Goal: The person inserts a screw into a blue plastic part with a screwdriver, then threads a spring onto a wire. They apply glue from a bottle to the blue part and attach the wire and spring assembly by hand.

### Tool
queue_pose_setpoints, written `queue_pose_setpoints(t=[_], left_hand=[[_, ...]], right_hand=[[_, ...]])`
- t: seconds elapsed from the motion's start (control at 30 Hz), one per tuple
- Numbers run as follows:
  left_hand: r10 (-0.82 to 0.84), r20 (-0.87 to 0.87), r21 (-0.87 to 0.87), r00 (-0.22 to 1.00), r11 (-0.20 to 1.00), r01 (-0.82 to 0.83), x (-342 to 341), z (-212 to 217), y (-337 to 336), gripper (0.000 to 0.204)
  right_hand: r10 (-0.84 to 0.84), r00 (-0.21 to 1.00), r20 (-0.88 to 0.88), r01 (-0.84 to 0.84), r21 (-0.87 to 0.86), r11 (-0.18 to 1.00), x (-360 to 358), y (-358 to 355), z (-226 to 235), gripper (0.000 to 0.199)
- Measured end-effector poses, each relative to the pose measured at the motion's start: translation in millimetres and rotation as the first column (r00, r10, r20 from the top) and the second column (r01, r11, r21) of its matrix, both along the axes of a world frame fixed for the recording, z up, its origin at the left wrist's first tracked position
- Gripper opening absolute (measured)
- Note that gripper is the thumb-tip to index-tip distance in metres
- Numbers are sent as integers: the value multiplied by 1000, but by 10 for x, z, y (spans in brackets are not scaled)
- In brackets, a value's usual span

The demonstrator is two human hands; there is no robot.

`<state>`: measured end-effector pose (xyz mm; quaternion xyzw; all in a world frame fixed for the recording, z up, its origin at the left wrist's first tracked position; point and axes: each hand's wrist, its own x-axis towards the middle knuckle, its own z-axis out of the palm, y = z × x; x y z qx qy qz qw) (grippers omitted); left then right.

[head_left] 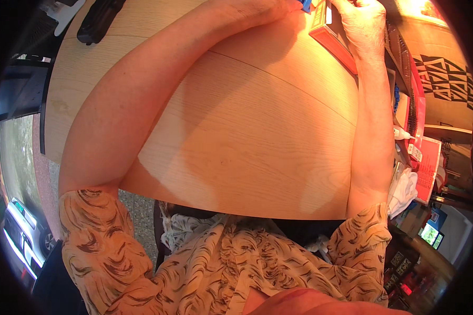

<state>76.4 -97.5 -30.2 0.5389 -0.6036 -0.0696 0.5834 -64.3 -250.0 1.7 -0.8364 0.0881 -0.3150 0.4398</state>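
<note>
At the top edge, my left hand (pixel 265 6) is partly cut off, and its fingers are mostly out of view. A small bright blue object (pixel 304 5) shows right by it; whether the hand grips it, I cannot tell. My right hand (pixel 363 25) is at the far right of the table, with bent fingers closed together at the picture's top edge. What they hold is not visible. Beside this hand, on its left, an open-looking red and brown cardboard box (pixel 333 44) lies on the wooden table (pixel 236 136), partly covered by my wrist.
A black elongated object (pixel 100 21) lies at the table's far left. Along the right edge are a white-tipped small bottle (pixel 401 133), a red card (pixel 430 163), a crumpled white cloth (pixel 403 191) and a large patterned cardboard box (pixel 441 73). Strong warm light falls at the top right.
</note>
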Motion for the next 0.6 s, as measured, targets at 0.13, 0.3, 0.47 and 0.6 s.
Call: queue_pose_setpoints(t=[0.13, 0.3, 0.47, 0.6], left_hand=[[93, 40, 92, 995, 991, -96, -62, 54, 9, 15], [90, -34, 85, 995, 993, -87, -75, 36, 43, 16], [78, -102, 120, 992, 991, -65, -81, 113, 46, 16], [63, -124, 204, 990, 978, -37, -129, 131, 21, 17]], right_hand=[[-87, 996, -15, 83, -180, 980, -30, 108, 108, 11], [-114, 993, -9, 108, -245, 963, -1, 225, 149, 12], [-82, 995, -64, 78, -65, 995, -28, 284, 217, 12], [-59, 998, -9, 59, -1, 998, -55, 169, 74, 11]])
